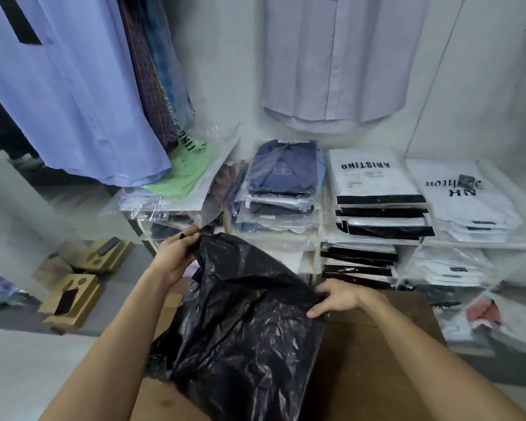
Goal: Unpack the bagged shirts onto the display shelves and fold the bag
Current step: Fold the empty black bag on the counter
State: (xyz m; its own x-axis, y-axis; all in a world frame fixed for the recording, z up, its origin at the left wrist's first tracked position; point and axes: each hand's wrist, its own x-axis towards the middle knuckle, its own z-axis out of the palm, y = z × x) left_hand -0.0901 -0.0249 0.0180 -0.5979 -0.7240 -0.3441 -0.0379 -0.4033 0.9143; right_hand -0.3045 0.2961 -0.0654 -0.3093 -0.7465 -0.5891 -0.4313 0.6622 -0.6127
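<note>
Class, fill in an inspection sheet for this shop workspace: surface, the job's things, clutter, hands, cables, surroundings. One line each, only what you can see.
Surface: brown cardboard box in front of the person; the bag lies partly over it.
Job's things: black plastic bag, crumpled; packaged shirts stacked on the display shelves, including a navy stack and a white stack.
Clutter: loose clear packets at the shelf's left end; cardboard inserts on the floor.
Hands: left hand grips the bag's top edge; right hand holds its right edge.
Cables: nothing seen.
Surroundings: hanging shirts above, white wall behind.
</note>
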